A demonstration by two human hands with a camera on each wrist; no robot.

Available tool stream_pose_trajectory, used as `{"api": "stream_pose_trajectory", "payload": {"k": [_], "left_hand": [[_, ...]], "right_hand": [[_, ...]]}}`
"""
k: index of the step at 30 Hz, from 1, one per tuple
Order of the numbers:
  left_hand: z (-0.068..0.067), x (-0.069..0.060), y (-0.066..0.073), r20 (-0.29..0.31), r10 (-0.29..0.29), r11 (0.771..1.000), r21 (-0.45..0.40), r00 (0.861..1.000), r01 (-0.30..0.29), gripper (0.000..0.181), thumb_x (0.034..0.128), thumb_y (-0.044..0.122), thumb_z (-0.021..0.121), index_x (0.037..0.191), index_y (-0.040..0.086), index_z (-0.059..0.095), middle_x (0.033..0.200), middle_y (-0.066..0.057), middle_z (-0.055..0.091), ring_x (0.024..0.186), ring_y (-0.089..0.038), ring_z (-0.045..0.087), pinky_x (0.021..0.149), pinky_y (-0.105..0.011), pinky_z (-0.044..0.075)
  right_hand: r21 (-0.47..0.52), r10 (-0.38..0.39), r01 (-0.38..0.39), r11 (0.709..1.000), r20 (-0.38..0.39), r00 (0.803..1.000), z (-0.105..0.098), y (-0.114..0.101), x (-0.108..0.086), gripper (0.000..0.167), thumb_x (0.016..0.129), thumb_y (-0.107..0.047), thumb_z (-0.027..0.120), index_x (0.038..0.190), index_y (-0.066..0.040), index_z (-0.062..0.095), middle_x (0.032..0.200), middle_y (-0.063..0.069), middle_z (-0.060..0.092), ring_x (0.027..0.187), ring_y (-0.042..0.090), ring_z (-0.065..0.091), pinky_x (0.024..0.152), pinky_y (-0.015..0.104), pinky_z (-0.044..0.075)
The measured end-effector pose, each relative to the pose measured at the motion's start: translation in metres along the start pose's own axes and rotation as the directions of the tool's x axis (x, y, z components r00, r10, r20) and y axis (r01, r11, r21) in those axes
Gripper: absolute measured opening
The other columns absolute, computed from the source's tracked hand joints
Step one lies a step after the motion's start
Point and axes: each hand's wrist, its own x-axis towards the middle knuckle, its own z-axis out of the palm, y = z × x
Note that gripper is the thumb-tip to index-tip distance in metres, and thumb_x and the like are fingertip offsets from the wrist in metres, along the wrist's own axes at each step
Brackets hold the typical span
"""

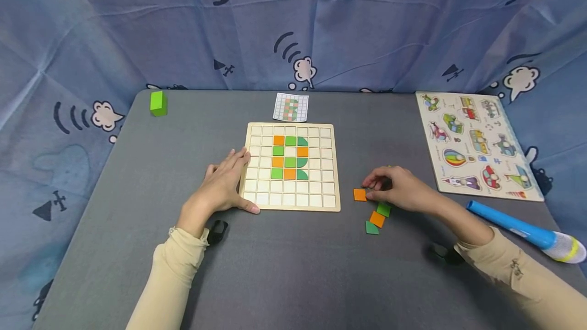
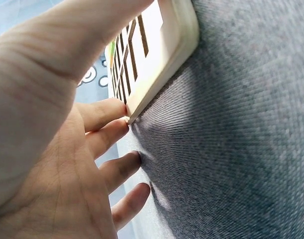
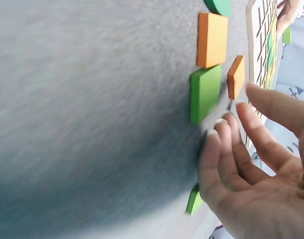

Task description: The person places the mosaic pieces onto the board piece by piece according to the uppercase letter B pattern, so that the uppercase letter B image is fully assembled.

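Note:
A wooden grid board (image 1: 324,192) lies mid-table, with orange and green square tiles (image 1: 290,161) and dark green rounded tiles (image 1: 302,174) in its cells. My left hand (image 1: 219,182) rests at the board's left edge, its fingers along the side and the thumb by the near corner. To the board's right, my right hand (image 1: 399,187) hovers low over loose tiles with its fingers gently bent. Nearest its fingertips is an orange tile (image 3: 236,78). Beside it lie a green tile (image 3: 205,94), another orange tile (image 3: 214,40) and a dark green tile (image 1: 372,227). No tile shows between thumb and fingers.
Behind the board lies a small pattern card (image 1: 291,107). A green block (image 1: 158,103) stands at the far left. On the right are a picture puzzle board (image 1: 479,146) and a blue microphone (image 1: 527,231). A patterned cloth (image 1: 257,24) hangs behind the table.

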Motion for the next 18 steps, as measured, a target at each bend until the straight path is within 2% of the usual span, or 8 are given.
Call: {"api": "stream_pose_trajectory", "payload": {"k": [5,11,14,18], "left_hand": [[0.000,0.000,0.001,0.004,0.001,1.000,-0.005,1.000,-0.001,0.140,0.0643,0.044,0.102,0.171,0.007,0.019,0.181,-0.009,0.009,0.167,-0.035,0.007,0.121,-0.063,0.022],[0.001,0.000,0.001,-0.002,0.000,1.000,-0.003,1.000,0.000,0.140,0.0638,0.044,0.102,0.170,0.006,0.019,0.181,-0.008,0.009,0.167,-0.035,0.008,0.120,-0.063,0.022],[0.000,0.000,0.000,-0.002,-0.001,1.000,-0.002,1.000,0.001,0.141,0.0636,0.043,0.103,0.171,0.007,0.019,0.181,-0.008,0.009,0.167,-0.035,0.007,0.120,-0.063,0.022],[-0.001,-0.001,0.001,0.002,-0.006,1.000,-0.003,1.000,0.006,0.141,0.0635,0.043,0.103,0.171,0.007,0.018,0.181,-0.007,0.008,0.168,-0.034,0.006,0.121,-0.062,0.021]], "right_hand": [[0.026,0.026,-0.026,0.999,0.012,1.000,-0.007,0.011,-0.018,0.026,0.091,-0.006,0.082,0.115,-0.001,0.075,0.101,0.005,0.073,0.087,0.009,0.063,0.076,0.024,0.055],[0.083,0.060,-0.060,0.995,0.007,0.998,-0.009,0.021,-0.031,0.034,0.088,-0.003,0.083,0.120,-0.001,0.073,0.117,0.012,0.075,0.097,0.012,0.069,0.083,0.023,0.058],[0.090,0.054,-0.052,0.995,-0.014,0.998,-0.006,0.025,-0.036,0.036,0.087,-0.005,0.085,0.121,-0.003,0.073,0.122,0.013,0.075,0.101,0.010,0.069,0.086,0.022,0.058],[0.055,0.036,-0.032,0.998,-0.081,0.996,0.002,0.027,-0.043,0.040,0.083,-0.009,0.090,0.120,-0.008,0.074,0.120,0.008,0.075,0.102,0.007,0.069,0.088,0.019,0.056]]}}
